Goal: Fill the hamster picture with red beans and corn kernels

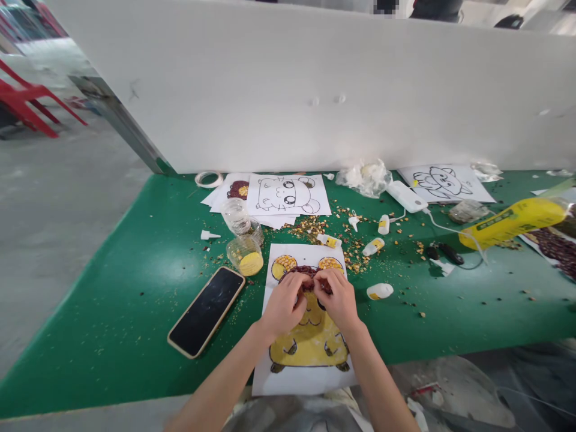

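A paper sheet with a yellow cartoon hamster drawing [310, 345] lies on the green table in front of me. Corn kernels fill parts of its two ears, and dark red beans [300, 271] cover the top of its head. My left hand [288, 301] and my right hand [335, 295] meet over the forehead, fingertips bent together at the beans. Whatever the fingers pinch is hidden or too small to name. To the right of the sheet lies a small white glue bottle [380, 291].
Left of the sheet are a phone [206, 312] and clear plastic jars [245, 255]. Scattered kernels [310, 228], more small bottles [373, 246] and printed drawings [288, 195] lie behind it. A yellow bag [513, 223] is at right; a white partition [292, 90] borders the table's back.
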`<state>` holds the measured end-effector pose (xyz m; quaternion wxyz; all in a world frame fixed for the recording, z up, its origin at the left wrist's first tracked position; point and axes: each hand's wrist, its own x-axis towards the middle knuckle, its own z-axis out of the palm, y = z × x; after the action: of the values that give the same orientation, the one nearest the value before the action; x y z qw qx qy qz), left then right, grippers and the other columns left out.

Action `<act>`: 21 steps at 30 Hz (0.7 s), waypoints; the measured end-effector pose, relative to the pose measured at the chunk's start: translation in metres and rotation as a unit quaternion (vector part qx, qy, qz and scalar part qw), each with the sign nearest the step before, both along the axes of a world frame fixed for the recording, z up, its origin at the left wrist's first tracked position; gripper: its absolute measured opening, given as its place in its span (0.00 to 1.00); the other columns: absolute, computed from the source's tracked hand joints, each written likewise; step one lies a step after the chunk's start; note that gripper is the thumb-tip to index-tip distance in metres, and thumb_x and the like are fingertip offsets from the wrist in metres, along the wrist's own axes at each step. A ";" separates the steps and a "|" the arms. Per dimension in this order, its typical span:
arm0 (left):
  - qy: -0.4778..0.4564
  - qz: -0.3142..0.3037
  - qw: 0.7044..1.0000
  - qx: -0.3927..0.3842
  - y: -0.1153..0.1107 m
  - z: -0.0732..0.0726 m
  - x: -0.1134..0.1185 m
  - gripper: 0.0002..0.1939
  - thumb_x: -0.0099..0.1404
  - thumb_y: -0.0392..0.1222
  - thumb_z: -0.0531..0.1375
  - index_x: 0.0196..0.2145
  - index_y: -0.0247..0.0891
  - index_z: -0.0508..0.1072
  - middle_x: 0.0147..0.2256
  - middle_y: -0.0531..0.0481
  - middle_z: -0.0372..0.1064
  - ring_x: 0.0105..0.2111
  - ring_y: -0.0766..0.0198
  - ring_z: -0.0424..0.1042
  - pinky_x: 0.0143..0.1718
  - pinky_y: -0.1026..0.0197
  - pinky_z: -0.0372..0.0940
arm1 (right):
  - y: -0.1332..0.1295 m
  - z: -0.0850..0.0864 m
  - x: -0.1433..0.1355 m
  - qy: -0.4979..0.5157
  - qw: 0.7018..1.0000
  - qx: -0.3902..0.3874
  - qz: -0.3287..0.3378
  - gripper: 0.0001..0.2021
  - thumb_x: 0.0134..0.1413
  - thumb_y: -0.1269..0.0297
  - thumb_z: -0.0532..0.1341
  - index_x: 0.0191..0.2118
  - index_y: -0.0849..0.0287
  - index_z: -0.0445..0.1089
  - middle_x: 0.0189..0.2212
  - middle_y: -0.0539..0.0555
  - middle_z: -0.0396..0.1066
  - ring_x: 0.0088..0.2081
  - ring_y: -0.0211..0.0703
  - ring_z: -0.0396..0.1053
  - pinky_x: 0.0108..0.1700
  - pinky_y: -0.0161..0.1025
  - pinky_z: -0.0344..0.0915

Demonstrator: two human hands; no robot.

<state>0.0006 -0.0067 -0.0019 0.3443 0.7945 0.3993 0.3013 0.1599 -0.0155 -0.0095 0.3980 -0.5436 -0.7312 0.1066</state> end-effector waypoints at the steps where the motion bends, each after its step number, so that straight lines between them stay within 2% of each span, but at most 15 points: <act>1: -0.001 0.000 1.000 0.000 0.000 0.000 0.000 0.17 0.54 0.25 0.50 0.40 0.39 0.62 0.37 0.46 0.65 0.39 0.57 0.64 0.40 0.56 0.61 | 0.000 0.000 0.000 0.001 1.000 -0.001 -0.001 0.05 0.53 0.73 0.55 0.31 0.56 0.64 0.27 0.52 0.68 0.30 0.41 0.66 0.30 0.36 0.64; 14: -0.021 0.009 1.000 -0.005 -0.001 0.002 0.000 0.14 0.54 0.24 0.49 0.37 0.38 0.62 0.35 0.48 0.63 0.37 0.60 0.63 0.39 0.59 0.60 | 0.001 0.000 0.000 0.011 1.000 -0.012 -0.012 0.05 0.54 0.72 0.55 0.30 0.57 0.65 0.27 0.51 0.67 0.27 0.38 0.63 0.30 0.35 0.62; 21: -0.035 0.016 0.999 -0.019 0.000 0.004 0.000 0.16 0.55 0.25 0.50 0.40 0.37 0.65 0.36 0.47 0.65 0.38 0.59 0.64 0.39 0.58 0.60 | -0.002 0.003 0.002 0.043 0.999 -0.006 0.010 0.04 0.56 0.72 0.55 0.34 0.58 0.66 0.29 0.53 0.68 0.32 0.39 0.66 0.33 0.35 0.64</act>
<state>0.0005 -0.0068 0.0019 0.3679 0.7702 0.4055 0.3269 0.1616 -0.0172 -0.0069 0.4248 -0.5338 -0.7178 0.1388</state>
